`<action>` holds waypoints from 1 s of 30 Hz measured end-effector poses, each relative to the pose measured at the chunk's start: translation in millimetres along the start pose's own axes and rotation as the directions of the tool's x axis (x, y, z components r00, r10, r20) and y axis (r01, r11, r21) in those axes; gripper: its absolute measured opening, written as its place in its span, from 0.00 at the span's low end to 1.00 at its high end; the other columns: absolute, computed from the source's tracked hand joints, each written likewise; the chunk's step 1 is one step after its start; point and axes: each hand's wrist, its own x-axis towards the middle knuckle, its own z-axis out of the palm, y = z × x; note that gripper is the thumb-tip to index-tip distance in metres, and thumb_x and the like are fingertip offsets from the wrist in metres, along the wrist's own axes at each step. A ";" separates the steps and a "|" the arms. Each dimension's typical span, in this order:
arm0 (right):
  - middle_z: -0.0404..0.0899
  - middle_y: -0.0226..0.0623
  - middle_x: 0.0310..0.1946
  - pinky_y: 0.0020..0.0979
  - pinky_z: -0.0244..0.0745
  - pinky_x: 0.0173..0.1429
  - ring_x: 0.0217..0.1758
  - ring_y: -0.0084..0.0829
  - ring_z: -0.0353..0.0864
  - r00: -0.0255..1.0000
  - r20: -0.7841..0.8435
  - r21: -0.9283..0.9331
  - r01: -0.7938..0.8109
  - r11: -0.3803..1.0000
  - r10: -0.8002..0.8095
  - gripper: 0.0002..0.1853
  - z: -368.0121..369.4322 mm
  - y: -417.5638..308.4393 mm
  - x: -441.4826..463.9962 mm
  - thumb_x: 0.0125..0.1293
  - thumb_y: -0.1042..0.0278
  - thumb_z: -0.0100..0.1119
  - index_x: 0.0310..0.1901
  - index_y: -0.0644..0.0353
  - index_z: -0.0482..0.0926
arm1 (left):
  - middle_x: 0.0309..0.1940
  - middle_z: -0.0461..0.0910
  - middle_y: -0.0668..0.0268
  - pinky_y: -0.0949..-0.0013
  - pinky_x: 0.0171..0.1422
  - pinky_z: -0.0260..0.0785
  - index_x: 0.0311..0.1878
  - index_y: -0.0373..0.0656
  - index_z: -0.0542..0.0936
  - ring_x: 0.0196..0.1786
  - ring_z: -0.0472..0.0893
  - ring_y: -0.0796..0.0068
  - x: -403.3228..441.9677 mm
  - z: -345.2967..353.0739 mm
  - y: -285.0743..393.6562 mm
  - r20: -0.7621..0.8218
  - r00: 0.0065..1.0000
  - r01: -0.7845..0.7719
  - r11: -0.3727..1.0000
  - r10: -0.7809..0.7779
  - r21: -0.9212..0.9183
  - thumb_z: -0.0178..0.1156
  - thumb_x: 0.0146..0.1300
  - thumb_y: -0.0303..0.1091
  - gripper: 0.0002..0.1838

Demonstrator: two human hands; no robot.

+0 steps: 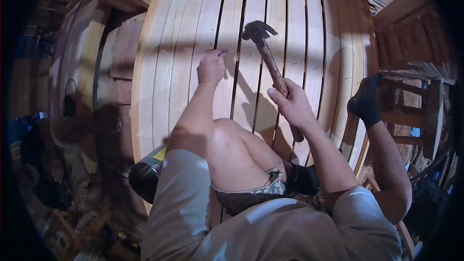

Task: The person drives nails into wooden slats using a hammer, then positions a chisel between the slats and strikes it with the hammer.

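My right hand (pixel 294 104) is wrapped round the worn handle of a claw hammer (pixel 271 63). The hammer's dark head is raised over the slats, ahead of the hand and to the right of my left hand. On the wooden slats (pixel 208 24), my left hand (pixel 211 67) is closed in a pinch, and a thin dark nail (pixel 222 52) shows at its fingertips. Small thin marks that look like nails stand across the slats to the right. The fingers of the left hand are partly hidden behind its back.
I sit on the slatted platform with one bent knee (pixel 232 140) near my left arm. A black-and-yellow object (pixel 147 171) lies by my left elbow. A wooden stool-like frame (pixel 415 111) stands at the right, beside my socked foot (pixel 366 99). Another person (pixel 48 159) is at the left.
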 end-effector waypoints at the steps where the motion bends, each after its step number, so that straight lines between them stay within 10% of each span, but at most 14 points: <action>1: 0.72 0.35 0.22 0.35 0.69 0.34 0.27 0.26 0.70 1.000 0.015 -0.008 -0.010 1.000 0.010 0.19 1.8 -9.2 2.7 0.69 0.54 0.63 0.40 0.67 0.77 | 0.44 0.87 0.56 0.64 0.53 0.77 0.48 0.44 0.87 0.45 0.87 0.61 -1.3 0.1 2.3 -0.018 0.999 -0.050 0.998 0.051 0.032 0.61 0.68 0.36 0.11; 6: 0.72 0.37 0.20 0.37 0.69 0.33 0.26 0.27 0.70 0.997 0.054 0.017 0.051 0.999 -0.052 0.24 11.0 -37.4 9.2 0.73 0.48 0.57 0.39 0.68 0.76 | 0.42 0.87 0.57 0.60 0.54 0.76 0.50 0.53 0.86 0.47 0.86 0.56 -2.2 5.8 -7.9 -0.058 0.998 -0.039 0.999 0.040 0.027 0.58 0.69 0.44 0.13; 9: 0.72 0.40 0.20 0.38 0.69 0.33 0.26 0.30 0.71 0.993 0.086 -0.011 0.077 0.997 -0.075 0.25 20.9 -37.5 11.7 0.74 0.47 0.54 0.39 0.68 0.76 | 0.51 0.85 0.64 0.57 0.57 0.77 0.56 0.63 0.83 0.53 0.84 0.56 -0.2 -18.4 33.9 0.157 0.973 0.081 0.890 -0.167 0.448 0.49 0.72 0.54 0.19; 14: 0.76 0.48 0.22 0.44 0.70 0.36 0.27 0.42 0.77 0.991 0.109 -0.201 0.094 0.975 -0.073 0.28 35.0 -3.1 33.8 0.75 0.45 0.51 0.38 0.70 0.77 | 0.51 0.85 0.61 0.54 0.59 0.75 0.56 0.61 0.83 0.54 0.83 0.51 -4.5 -3.2 8.3 0.082 0.965 0.242 0.966 -0.250 0.094 0.52 0.71 0.46 0.16; 19: 0.80 0.56 0.27 0.47 0.75 0.43 0.34 0.51 0.83 0.987 0.160 -0.277 0.028 0.961 0.018 0.28 25.1 -31.2 22.5 0.75 0.45 0.51 0.41 0.71 0.78 | 0.48 0.86 0.57 0.51 0.59 0.75 0.52 0.58 0.86 0.53 0.83 0.49 -0.5 -12.7 26.1 0.084 0.986 0.109 0.935 -0.145 0.338 0.54 0.70 0.48 0.15; 24: 0.79 0.54 0.26 0.46 0.73 0.42 0.33 0.50 0.82 0.989 0.104 -0.222 0.129 0.966 -0.108 0.28 37.2 8.8 33.2 0.75 0.45 0.50 0.39 0.69 0.77 | 0.48 0.85 0.56 0.52 0.57 0.76 0.51 0.59 0.86 0.51 0.83 0.48 -9.5 -5.0 8.3 0.046 0.994 0.096 0.992 -0.100 0.078 0.57 0.69 0.48 0.14; 26: 0.79 0.54 0.26 0.46 0.74 0.42 0.33 0.49 0.82 0.994 0.083 -0.288 0.095 0.953 -0.073 0.27 34.9 -7.6 37.6 0.75 0.45 0.50 0.38 0.69 0.76 | 0.48 0.85 0.57 0.52 0.56 0.76 0.52 0.59 0.85 0.53 0.83 0.48 0.7 -2.1 10.7 0.085 0.957 0.260 0.949 -0.278 0.180 0.58 0.68 0.50 0.15; 30: 0.81 0.57 0.29 0.46 0.76 0.45 0.37 0.50 0.85 0.989 0.111 -0.175 0.119 0.977 -0.101 0.28 33.3 -15.6 16.6 0.75 0.45 0.50 0.41 0.71 0.78 | 0.49 0.85 0.57 0.52 0.54 0.76 0.51 0.58 0.85 0.52 0.84 0.50 -2.7 -8.4 8.7 0.039 0.995 0.075 0.959 -0.089 0.272 0.60 0.66 0.51 0.16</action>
